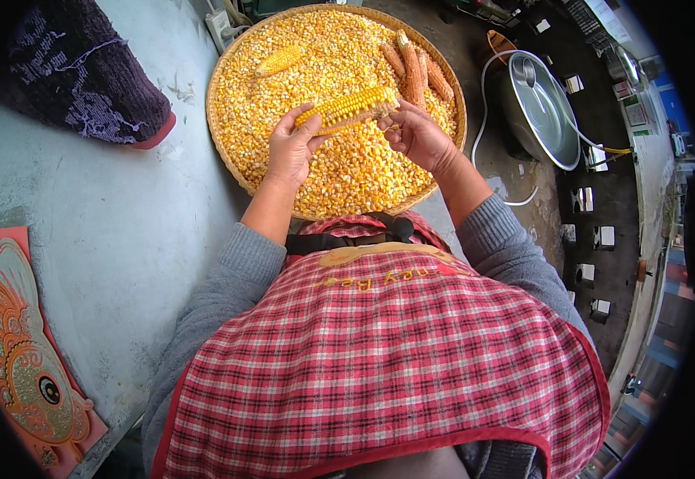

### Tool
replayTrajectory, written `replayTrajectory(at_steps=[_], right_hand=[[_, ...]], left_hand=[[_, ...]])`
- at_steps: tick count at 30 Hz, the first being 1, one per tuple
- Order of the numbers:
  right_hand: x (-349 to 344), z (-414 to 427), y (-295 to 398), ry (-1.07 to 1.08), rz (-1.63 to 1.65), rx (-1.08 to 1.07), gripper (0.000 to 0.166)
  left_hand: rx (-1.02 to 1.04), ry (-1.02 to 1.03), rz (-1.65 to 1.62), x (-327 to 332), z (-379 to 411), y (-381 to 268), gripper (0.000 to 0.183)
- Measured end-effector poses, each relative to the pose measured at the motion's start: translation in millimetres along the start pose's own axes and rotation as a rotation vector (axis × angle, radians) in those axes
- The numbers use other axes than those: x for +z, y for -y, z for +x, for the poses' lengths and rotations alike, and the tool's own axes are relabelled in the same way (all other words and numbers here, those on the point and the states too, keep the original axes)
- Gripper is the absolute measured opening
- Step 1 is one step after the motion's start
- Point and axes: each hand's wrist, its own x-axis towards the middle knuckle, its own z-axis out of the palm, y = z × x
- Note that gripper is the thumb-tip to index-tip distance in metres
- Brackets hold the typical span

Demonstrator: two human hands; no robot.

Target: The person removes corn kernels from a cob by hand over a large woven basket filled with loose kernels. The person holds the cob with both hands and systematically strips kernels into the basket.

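Observation:
A partly shelled ear of yellow corn (353, 110) is held above a round woven basket (211, 114) full of loose corn kernels (347, 173). Its lower side shows bare cob, while rows of kernels remain along the top. My left hand (292, 143) grips the ear's left end between thumb and fingers. At the other end, my right hand (419, 135) has its fingers curled against the tip; what lies inside those fingers is hidden. Another ear of corn (279, 61) rests on the kernels at the back left. Several bare cobs (413, 69) lie at the basket's right side.
A metal basin (542, 114) with a ladle (524, 75) stands at the right, with a white hose (480, 120) beside it. Along the right runs a wall with square openings (604, 238). At left are a dark knitted fabric piece (84, 78) and a fish decoration (30, 371).

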Motion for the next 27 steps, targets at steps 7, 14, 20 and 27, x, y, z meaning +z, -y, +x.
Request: replayTrajectory(at_steps=[7, 14, 20, 27], right_hand=[[5.3, -3.6, 1.0, 0.006, 0.030, -0.011, 0.023], [5.3, -3.0, 0.7, 0.013, 0.039, -0.005, 0.017], [8.7, -4.0, 1.8, 0.007, 0.028, -0.007, 0.022], [10.9, -4.9, 1.9, 0.000, 0.005, -0.009, 0.038]], left_hand=[[-0.004, 0.002, -0.033, 0.2, 0.0, -0.8, 0.033], [0.002, 0.016, -0.032, -0.3, -0.1, -1.0, 0.033], [0.001, 0.010, -0.029, -0.7, -0.1, -1.8, 0.033], [0.005, 0.010, -0.025, -3.5, 1.7, -0.6, 0.034]])
